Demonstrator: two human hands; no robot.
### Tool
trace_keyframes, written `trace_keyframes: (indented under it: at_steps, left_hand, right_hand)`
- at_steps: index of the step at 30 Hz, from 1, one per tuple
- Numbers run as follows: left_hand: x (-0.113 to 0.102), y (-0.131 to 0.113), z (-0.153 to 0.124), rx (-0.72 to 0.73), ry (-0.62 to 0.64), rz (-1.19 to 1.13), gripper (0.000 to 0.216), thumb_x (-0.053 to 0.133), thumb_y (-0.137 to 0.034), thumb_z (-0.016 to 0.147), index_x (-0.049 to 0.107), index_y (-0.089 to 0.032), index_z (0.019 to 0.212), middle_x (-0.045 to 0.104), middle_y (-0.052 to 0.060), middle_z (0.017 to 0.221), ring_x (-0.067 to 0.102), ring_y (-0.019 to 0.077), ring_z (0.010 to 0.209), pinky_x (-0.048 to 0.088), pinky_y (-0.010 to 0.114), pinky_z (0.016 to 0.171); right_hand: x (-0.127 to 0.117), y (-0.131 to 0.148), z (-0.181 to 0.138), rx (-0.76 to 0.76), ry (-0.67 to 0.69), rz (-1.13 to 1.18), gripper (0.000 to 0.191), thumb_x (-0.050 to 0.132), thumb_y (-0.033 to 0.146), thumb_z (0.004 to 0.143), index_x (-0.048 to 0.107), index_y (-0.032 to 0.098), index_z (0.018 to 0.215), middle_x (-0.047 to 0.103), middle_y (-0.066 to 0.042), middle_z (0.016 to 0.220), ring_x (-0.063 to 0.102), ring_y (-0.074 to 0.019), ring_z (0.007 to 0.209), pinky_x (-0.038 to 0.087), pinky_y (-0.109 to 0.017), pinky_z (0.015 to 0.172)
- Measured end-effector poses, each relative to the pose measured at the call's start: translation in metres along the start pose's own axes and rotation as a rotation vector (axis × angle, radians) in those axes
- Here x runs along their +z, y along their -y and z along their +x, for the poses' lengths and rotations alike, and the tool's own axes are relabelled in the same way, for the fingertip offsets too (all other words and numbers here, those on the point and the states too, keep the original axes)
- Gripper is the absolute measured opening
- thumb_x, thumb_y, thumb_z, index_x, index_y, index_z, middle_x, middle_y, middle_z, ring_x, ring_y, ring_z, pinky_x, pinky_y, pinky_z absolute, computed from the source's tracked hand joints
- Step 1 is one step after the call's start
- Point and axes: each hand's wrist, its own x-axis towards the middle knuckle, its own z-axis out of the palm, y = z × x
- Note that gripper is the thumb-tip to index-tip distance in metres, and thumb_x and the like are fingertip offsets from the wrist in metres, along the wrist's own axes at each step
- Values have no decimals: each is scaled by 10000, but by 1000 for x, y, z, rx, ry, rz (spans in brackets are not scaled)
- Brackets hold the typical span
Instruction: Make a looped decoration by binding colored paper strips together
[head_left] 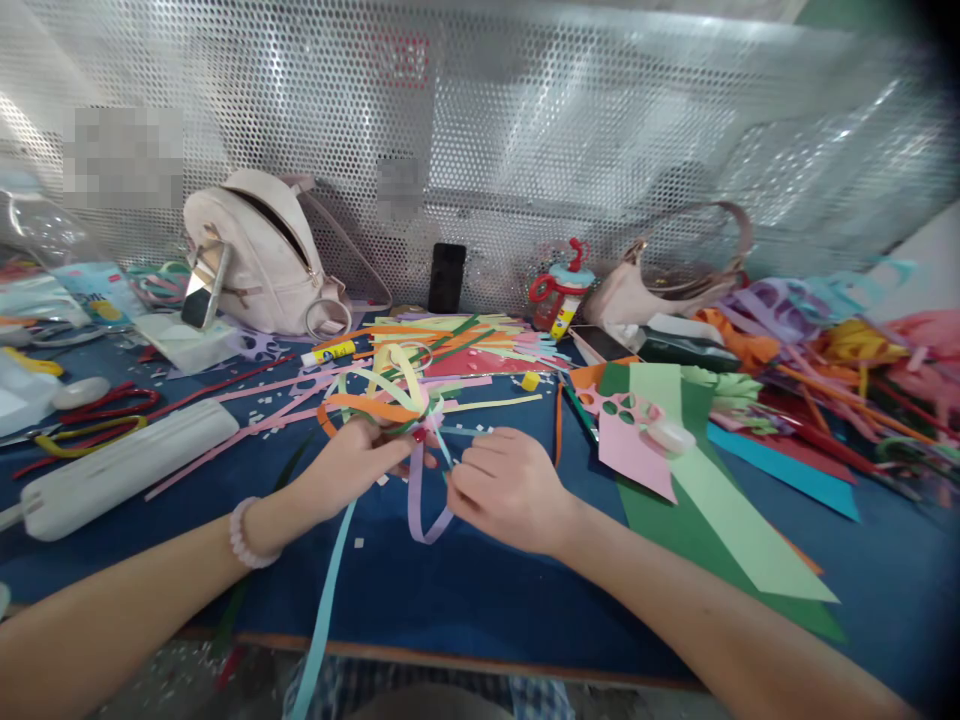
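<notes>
My left hand (365, 462), with a beaded bracelet (246, 535) at the wrist, pinches a bunch of looped paper strips (401, 385) in orange, yellow, green and pink. From this bunch a purple strip (418, 505) curls down in a loop, and a long light-blue strip (330, 590) hangs past the table edge. My right hand (504, 490) is closed just to the right, its fingers pinched on a pale blue paper strip (444, 447) that runs to the bunch. The fingertips of the right hand are partly hidden.
Behind the hands lies a pile of cut paper strips (465, 335) with a glue stick (328, 353). On the left are scissors (97, 425), a white power strip (131, 470) and a backpack (255, 250). Coloured paper sheets (720, 490) lie right; a phone (448, 278) leans on the perforated screen.
</notes>
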Motion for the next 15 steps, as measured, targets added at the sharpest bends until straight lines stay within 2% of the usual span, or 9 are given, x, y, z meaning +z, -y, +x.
trace_keyframes:
  at_steps: [3,7,15]
  left_hand:
    - [2,-4,-3,45,-20,22,193,614,-350,728,683,-171,750,697,32,682,635,191,626,507,243,542]
    - [4,-9,-5,36,-126,145,130,663,-302,662,645,-174,643,648,-5,582,614,197,600,483,250,535]
    - [10,-15,-7,48,-127,88,88,666,-218,648,683,-189,729,689,-16,680,653,237,794,520,260,674]
  right_hand:
    - [0,5,0,-54,66,-27,281,472,182,816,494,175,535,456,14,479,377,-120,505,196,-296,525]
    - [0,8,-1,-77,119,-45,248,510,158,794,487,173,548,479,8,480,397,-125,501,184,-300,526]
    - [-3,16,2,-111,251,-19,216,476,72,780,505,158,584,533,-17,503,450,-135,496,167,-301,511]
